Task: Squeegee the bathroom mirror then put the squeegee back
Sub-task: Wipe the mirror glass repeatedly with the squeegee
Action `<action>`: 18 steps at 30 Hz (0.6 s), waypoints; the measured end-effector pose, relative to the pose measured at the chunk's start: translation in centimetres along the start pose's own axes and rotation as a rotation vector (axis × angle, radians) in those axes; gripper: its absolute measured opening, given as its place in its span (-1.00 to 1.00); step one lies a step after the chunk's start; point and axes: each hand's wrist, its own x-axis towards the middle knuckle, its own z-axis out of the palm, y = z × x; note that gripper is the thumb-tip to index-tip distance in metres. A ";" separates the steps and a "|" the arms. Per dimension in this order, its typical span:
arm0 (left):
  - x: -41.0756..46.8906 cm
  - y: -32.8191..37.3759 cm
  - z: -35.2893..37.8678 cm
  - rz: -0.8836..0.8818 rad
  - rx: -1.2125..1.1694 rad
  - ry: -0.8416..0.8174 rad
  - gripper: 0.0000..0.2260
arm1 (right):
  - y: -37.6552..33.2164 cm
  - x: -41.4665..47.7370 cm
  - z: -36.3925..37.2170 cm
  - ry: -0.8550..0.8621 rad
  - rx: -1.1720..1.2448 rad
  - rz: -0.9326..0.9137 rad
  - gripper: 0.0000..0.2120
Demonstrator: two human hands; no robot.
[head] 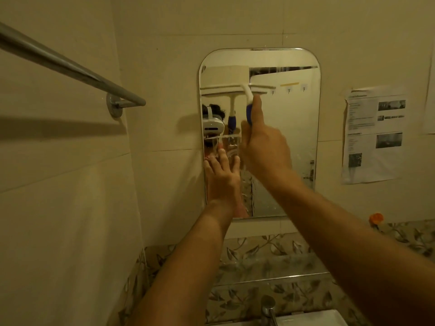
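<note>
1. Right hand (263, 147) grips the blue handle of the squeegee (247, 92), thumb stretched up along it, in front of the middle of the mirror (294, 137).
2. From that hand the squeegee's white blade sits at 12 o'clock, lying level against the glass across the mirror's upper left part.
3. At 7 o'clock from the right hand, the left hand (222, 175) holds nothing; its straight fingers lie flat on the mirror's lower left edge.
4. Round the mirror on the beige tiled wall: a metal towel rail (70, 67) at 9 o'clock, printed sheets (374, 135) at 3 o'clock.
5. A tap (268, 309) and a white basin (310, 318) lie at 6 o'clock.
</note>
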 end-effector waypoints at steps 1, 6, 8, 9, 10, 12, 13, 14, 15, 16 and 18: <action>0.1 -0.1 0.1 0.002 0.046 -0.022 -0.32 | 0.1 1.2 -0.4 0.027 -0.032 -0.012 -0.39; 0.1 0.0 0.7 0.028 0.032 0.017 -0.28 | -0.4 6.0 -1.4 0.010 -0.198 -0.090 -0.45; 0.2 -0.1 0.7 0.031 0.015 0.012 -0.26 | -0.2 6.5 -1.0 -0.021 -0.257 -0.117 -0.46; 0.1 -0.1 0.6 0.032 0.026 0.015 -0.26 | 0.0 6.6 -0.9 -0.023 -0.263 -0.122 -0.45; 0.1 -0.1 0.7 0.032 0.030 0.022 -0.27 | 0.3 6.6 -0.7 -0.025 -0.273 -0.126 -0.44; 0.2 -0.1 0.9 0.040 0.024 0.035 -0.29 | 0.8 5.7 -0.2 -0.040 -0.292 -0.126 -0.40; 0.3 -0.1 0.9 0.036 0.016 0.041 -0.30 | 1.2 4.8 0.1 -0.045 -0.292 -0.117 -0.38; 0.3 -0.1 0.9 0.033 0.010 0.053 -0.31 | 1.6 4.0 0.4 -0.045 -0.285 -0.109 -0.36; 0.2 -0.2 1.1 0.037 0.022 0.074 -0.33 | 2.0 3.0 0.7 -0.050 -0.278 -0.093 -0.34; 0.2 -0.2 1.4 0.041 0.022 0.071 -0.34 | 2.5 2.0 1.1 -0.051 -0.272 -0.085 -0.32; 0.2 0.0 1.5 0.039 -0.008 0.075 -0.35 | 3.1 -0.1 1.7 -0.071 -0.268 -0.060 -0.28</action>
